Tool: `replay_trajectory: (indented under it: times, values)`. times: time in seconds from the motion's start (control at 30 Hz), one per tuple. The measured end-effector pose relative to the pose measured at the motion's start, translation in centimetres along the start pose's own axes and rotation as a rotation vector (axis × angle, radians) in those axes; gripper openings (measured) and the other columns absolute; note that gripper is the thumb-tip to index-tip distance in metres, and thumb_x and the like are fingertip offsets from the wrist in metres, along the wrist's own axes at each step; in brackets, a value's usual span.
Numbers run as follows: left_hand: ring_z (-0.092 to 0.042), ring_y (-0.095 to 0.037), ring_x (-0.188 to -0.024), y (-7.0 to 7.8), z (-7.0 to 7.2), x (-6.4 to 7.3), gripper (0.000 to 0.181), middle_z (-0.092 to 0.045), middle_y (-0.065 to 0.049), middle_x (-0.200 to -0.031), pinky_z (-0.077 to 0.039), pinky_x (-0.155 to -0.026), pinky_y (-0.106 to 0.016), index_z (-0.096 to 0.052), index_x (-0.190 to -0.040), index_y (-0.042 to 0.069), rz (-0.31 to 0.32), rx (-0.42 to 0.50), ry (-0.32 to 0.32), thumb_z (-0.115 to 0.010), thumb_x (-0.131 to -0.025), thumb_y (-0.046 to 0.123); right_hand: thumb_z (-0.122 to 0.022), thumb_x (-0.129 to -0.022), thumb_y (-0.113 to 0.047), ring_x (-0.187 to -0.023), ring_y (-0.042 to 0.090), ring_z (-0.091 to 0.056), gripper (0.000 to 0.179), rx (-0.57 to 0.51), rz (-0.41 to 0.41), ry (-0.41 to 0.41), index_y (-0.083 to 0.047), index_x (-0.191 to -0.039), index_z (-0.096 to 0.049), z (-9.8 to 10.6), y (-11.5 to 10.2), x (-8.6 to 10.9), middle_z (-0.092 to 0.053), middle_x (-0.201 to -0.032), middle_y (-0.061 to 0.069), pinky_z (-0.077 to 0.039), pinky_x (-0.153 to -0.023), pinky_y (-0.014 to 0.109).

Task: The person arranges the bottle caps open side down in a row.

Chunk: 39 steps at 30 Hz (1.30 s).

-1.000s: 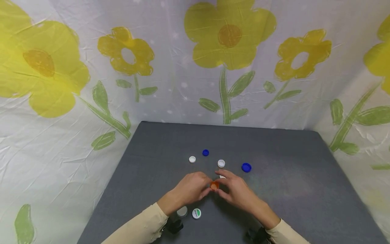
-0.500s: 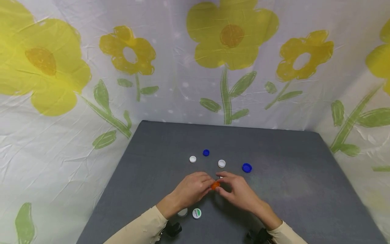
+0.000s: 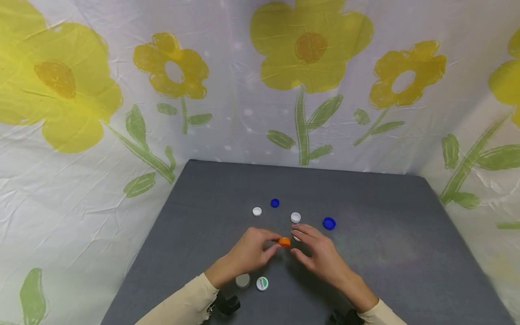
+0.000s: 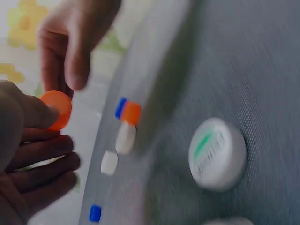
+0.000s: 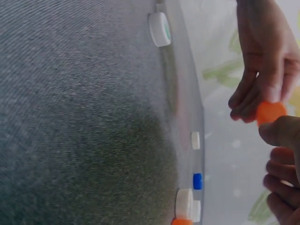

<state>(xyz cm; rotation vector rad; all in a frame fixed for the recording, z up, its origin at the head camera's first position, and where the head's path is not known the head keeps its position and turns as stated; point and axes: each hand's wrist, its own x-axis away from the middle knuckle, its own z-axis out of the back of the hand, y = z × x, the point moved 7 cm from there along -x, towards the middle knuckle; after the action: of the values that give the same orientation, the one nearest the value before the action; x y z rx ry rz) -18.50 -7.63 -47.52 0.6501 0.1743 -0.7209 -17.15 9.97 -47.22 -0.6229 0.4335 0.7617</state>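
Note:
My left hand [image 3: 249,253] pinches an orange bottle cap [image 3: 285,242] between thumb and fingertips, up above the table. The cap is on its side in the head view; the left wrist view shows its round face [image 4: 60,102] with the left thumb across it. My right hand [image 3: 321,253] is just to the right, thumb and fingers spread, with a small gap to the cap in the head view. Under its fingertips a white cap [image 3: 298,237] is partly hidden. A second orange cap [image 4: 131,113] sits on the table, hidden from the head view.
Beyond the hands lie two blue caps [image 3: 329,223] and two white caps [image 3: 295,217] on the dark grey table [image 3: 386,253]. Nearer me are a white lid with green print [image 3: 262,283] and a pale lid [image 3: 243,280]. A flowered curtain [image 3: 235,113] surrounds the table.
The orange cap has turned from showing its hollow inside to lying side-on, and shifted slightly left. My right fingers, earlier at the cap, have drawn apart from it; the left hand keeps its pinch.

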Motion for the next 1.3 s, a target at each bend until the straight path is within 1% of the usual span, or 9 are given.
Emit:
replay_trajectory:
  times: [0.17,0.27,0.4,0.57,0.77,0.83,0.93,1.07,1.3]
  values:
    - [-0.077,-0.007,-0.09,-1.0,-0.1,0.1,0.017,-0.085,-0.004,-0.103,-0.064,-0.085,-0.031,-0.085,-0.111,0.005,0.214,0.309,-0.057,-0.082,-0.098,0.016,-0.098,-0.076,-0.007,-0.129,0.033,-0.07,0.063,0.003,0.078,0.057,-0.005,-0.135,-0.075,0.2,-0.8,0.4,-0.073,-0.14,0.011,-0.057,-0.109,0.041]
    - [-0.072,-0.001,-0.085,-1.2,-0.2,0.2,0.017,-0.085,-0.001,-0.101,-0.061,-0.079,-0.027,-0.086,-0.109,0.007,0.288,0.375,-0.083,-0.082,-0.098,0.019,-0.097,-0.073,-0.002,-0.128,0.035,-0.071,0.067,-0.013,0.131,0.104,-0.005,-0.136,-0.074,0.3,-1.3,0.5,-0.074,-0.139,0.013,-0.047,-0.12,0.029]
    - [-0.067,0.003,-0.079,-1.1,-0.5,0.3,0.016,-0.085,0.0,-0.098,-0.055,-0.072,-0.02,-0.087,-0.107,0.009,0.302,0.391,-0.122,-0.08,-0.099,0.021,-0.095,-0.076,-0.001,-0.126,0.035,-0.071,0.061,-0.032,0.164,0.121,-0.005,-0.133,-0.076,0.3,-1.6,0.7,-0.075,-0.137,0.013,-0.037,-0.125,0.022]
    - [-0.074,-0.004,-0.084,-0.4,-0.3,0.1,0.02,-0.085,-0.003,-0.103,-0.061,-0.077,-0.027,-0.085,-0.111,0.007,0.209,0.313,-0.123,-0.08,-0.1,0.022,-0.09,-0.088,-0.01,-0.127,0.036,-0.072,0.043,-0.047,0.119,0.091,-0.004,-0.128,-0.078,-0.1,-1.3,1.3,-0.077,-0.133,0.013,-0.034,-0.126,0.021]
    - [-0.081,-0.017,-0.102,1.6,0.8,0.2,0.029,-0.084,-0.005,-0.111,-0.063,-0.092,-0.032,-0.082,-0.118,0.005,-0.149,-0.044,-0.004,-0.088,-0.094,0.019,-0.091,-0.088,-0.012,-0.124,0.035,-0.073,0.037,-0.09,0.045,0.079,-0.002,-0.123,-0.08,0.1,-1.0,1.7,-0.078,-0.129,0.013,-0.035,-0.124,0.017]
    - [-0.08,-0.015,-0.103,2.1,0.9,0.4,0.027,-0.084,-0.002,-0.111,-0.063,-0.093,-0.031,-0.082,-0.117,0.008,-0.228,-0.125,0.017,-0.089,-0.093,0.019,-0.092,-0.086,-0.009,-0.121,0.033,-0.075,0.039,-0.088,0.055,0.083,-0.002,-0.122,-0.08,0.2,-1.2,1.7,-0.079,-0.127,0.012,-0.041,-0.12,0.018]
    - [-0.078,-0.012,-0.102,2.4,0.6,0.5,0.023,-0.083,0.001,-0.109,-0.062,-0.092,-0.028,-0.082,-0.116,0.011,-0.26,-0.14,-0.022,-0.087,-0.095,0.018,-0.094,-0.082,-0.009,-0.116,0.028,-0.077,0.041,-0.062,0.062,0.072,-0.004,-0.121,-0.081,0.2,-1.6,1.8,-0.079,-0.126,0.009,-0.053,-0.11,0.024]
    - [-0.078,-0.009,-0.103,2.5,-0.1,0.6,0.02,-0.083,0.003,-0.11,-0.061,-0.093,-0.027,-0.083,-0.116,0.013,-0.257,-0.149,-0.148,-0.085,-0.097,0.019,-0.096,-0.081,-0.013,-0.115,0.024,-0.077,0.043,-0.033,0.055,0.007,-0.007,-0.121,-0.082,-0.1,-2.0,2.1,-0.08,-0.125,0.007,-0.062,-0.097,0.036]
    - [-0.076,-0.002,-0.095,2.5,-1.9,1.3,0.011,-0.082,0.011,-0.103,-0.06,-0.087,-0.023,-0.083,-0.11,0.02,-0.26,-0.203,-0.358,-0.082,-0.099,0.022,-0.094,-0.086,-0.02,-0.12,0.022,-0.075,0.034,-0.022,0.036,-0.151,-0.01,-0.117,-0.084,-1.6,-2.4,3.6,-0.078,-0.127,0.005,-0.063,-0.096,0.042]
